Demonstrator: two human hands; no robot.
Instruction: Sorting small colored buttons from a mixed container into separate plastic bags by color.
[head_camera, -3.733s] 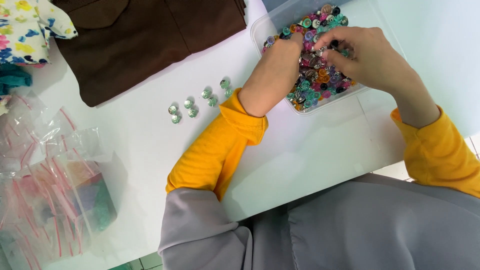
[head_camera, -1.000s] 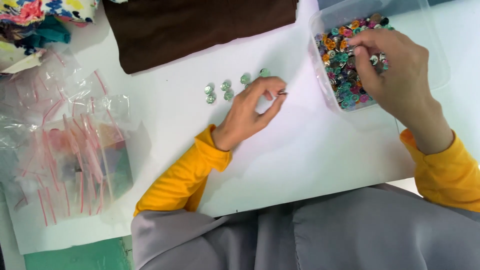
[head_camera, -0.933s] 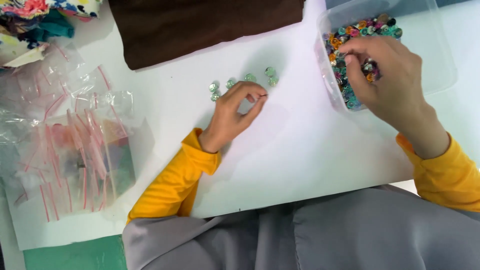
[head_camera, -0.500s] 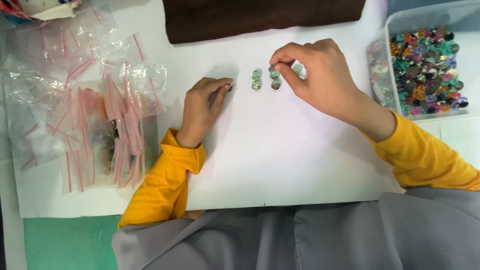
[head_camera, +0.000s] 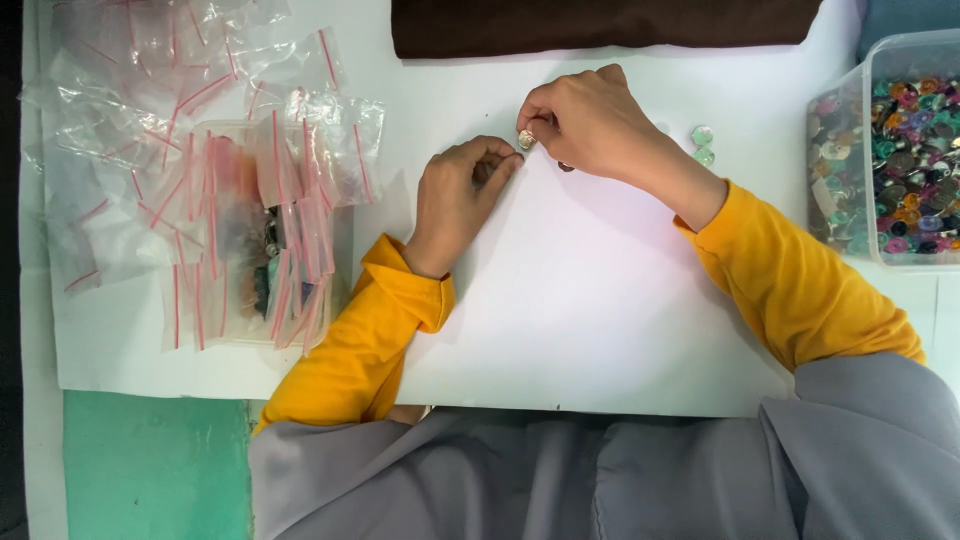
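Note:
My right hand (head_camera: 590, 125) pinches a small round silvery button (head_camera: 526, 139) between thumb and fingertips, just above the white table sheet (head_camera: 560, 300). My left hand (head_camera: 458, 195) lies curled beside it, its fingertips almost touching the button; whether it holds anything is hidden. Two pale green buttons (head_camera: 703, 145) lie on the sheet behind my right wrist. Both arms wear yellow sleeves.
A clear plastic box (head_camera: 845, 150) full of several coloured buttons stands at the right edge. A heap of small clear zip bags with red strips (head_camera: 220, 190) covers the left side. Brown fabric (head_camera: 600, 22) lies along the far edge. Green floor (head_camera: 150, 470) shows at lower left.
My right hand left the button box and came left to the middle of the sheet, now pinching a button next to my left hand. The view has shifted left.

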